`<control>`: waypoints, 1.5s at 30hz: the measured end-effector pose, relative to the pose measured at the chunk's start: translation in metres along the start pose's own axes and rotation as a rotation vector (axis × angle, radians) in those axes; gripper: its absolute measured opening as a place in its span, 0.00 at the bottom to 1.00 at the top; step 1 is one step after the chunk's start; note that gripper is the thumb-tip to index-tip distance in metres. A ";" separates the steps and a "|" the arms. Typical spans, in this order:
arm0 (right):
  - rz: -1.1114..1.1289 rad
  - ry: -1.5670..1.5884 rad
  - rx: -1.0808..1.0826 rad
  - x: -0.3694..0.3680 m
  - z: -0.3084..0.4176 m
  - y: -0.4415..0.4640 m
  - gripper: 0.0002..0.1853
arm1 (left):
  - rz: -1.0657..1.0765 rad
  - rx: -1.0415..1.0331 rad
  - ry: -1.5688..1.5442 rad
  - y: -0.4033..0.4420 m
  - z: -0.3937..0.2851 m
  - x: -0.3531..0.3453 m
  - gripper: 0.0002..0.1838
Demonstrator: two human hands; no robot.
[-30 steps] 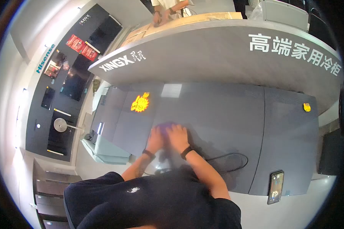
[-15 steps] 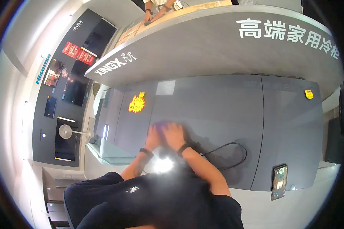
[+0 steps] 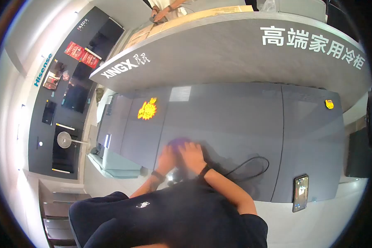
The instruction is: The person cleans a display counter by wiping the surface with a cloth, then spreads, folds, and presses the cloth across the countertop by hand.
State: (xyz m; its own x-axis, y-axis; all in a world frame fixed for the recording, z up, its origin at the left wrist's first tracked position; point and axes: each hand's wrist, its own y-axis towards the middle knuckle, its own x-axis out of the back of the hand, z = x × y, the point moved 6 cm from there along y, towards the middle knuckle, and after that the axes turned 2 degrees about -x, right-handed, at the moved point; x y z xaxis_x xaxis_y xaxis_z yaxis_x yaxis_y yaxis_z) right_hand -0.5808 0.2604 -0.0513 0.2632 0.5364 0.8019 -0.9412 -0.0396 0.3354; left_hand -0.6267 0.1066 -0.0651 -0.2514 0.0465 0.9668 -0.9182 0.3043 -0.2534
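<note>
A blurred purple thing point(image 3: 179, 143) lies on the dark grey appliance top point(image 3: 223, 115) in front of me; I cannot make out its kind. My left hand point(image 3: 167, 159) is against its left side, fingers curled and partly hidden. Over its right side rests my right hand point(image 3: 191, 155), the fingers bent down onto it. Dark bands circle both wrists. To the right, a looped black cable point(image 3: 260, 158) lies on the surface, running toward my right forearm.
A smartphone point(image 3: 300, 193) lies over the front edge at right. Yellow price stickers point(image 3: 147, 109) and a white label point(image 3: 180, 94) mark the top. Behind rises a lettered grey counter wall point(image 3: 194, 53), with another person's hands point(image 3: 161, 13) beyond. A fan point(image 3: 64, 140) stands left.
The view has shifted slightly. My hands stay together on the purple thing, more of which shows above the fingers. The other person's hands have moved a little.
</note>
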 end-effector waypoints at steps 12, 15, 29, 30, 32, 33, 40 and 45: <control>-0.056 -0.057 -0.026 -0.007 -0.019 0.040 0.16 | -0.181 -0.059 0.035 0.049 0.012 -0.013 0.35; -0.040 -0.007 -0.039 -0.004 -0.016 0.024 0.18 | -0.139 -0.061 0.043 0.040 0.003 -0.009 0.35; -0.017 -0.073 -0.022 0.010 -0.022 0.025 0.17 | -0.154 0.017 0.134 0.013 -0.022 0.001 0.38; -0.037 -0.081 -0.031 0.006 -0.023 0.031 0.17 | -0.149 0.028 0.097 0.021 -0.015 -0.001 0.38; -0.074 -0.096 -0.041 -0.006 -0.024 0.041 0.18 | -0.143 0.055 0.019 0.038 -0.004 0.005 0.38; -0.046 -0.079 -0.051 -0.011 -0.025 0.042 0.18 | -0.113 0.071 0.003 0.043 -0.002 0.005 0.38; 0.084 -0.010 -0.076 0.002 -0.016 0.003 0.20 | -0.096 -0.012 0.047 0.016 -0.013 -0.005 0.35; 0.087 -0.010 -0.026 0.016 -0.008 -0.031 0.19 | -0.013 -0.029 -0.004 -0.029 -0.036 -0.004 0.36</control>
State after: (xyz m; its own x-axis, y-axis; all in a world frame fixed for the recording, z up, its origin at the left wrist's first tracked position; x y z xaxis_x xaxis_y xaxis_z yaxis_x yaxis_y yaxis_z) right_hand -0.5491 0.2771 -0.0530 0.1820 0.5232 0.8326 -0.9658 -0.0639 0.2513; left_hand -0.5875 0.1322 -0.0607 -0.2411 0.0382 0.9698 -0.9122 0.3322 -0.2398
